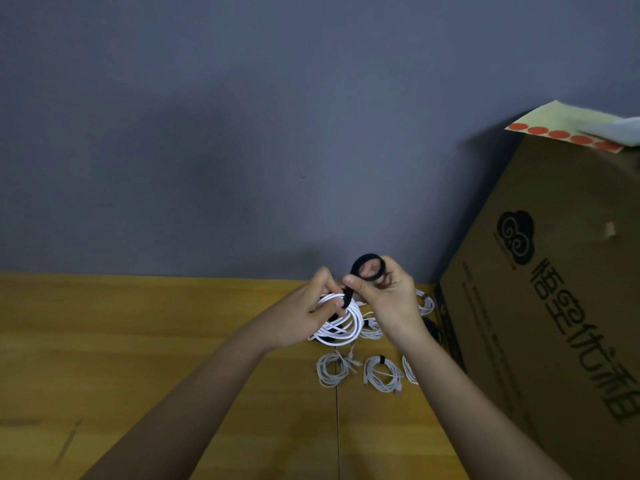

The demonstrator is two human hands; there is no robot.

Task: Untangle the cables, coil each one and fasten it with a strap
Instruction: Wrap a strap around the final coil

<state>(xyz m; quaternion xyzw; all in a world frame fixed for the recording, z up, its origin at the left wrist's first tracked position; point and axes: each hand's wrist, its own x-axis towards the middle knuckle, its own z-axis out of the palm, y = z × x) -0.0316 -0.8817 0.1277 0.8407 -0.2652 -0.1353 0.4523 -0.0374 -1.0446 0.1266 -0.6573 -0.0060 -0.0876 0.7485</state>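
Your one head-worn camera, looking forward and slightly down, wide-angle, near your raised forearms, bench low in frame, grey wall filling the upper half, cardboard box at right

Packing or office workstation: wooden desk against grey wall; printed cardboard box stands on desk's right end.

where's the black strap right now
In the head view the black strap is just right of centre, held up above the wooden table: the right hand pinches its loop, and its tail runs down to the white cable coil in the left hand.
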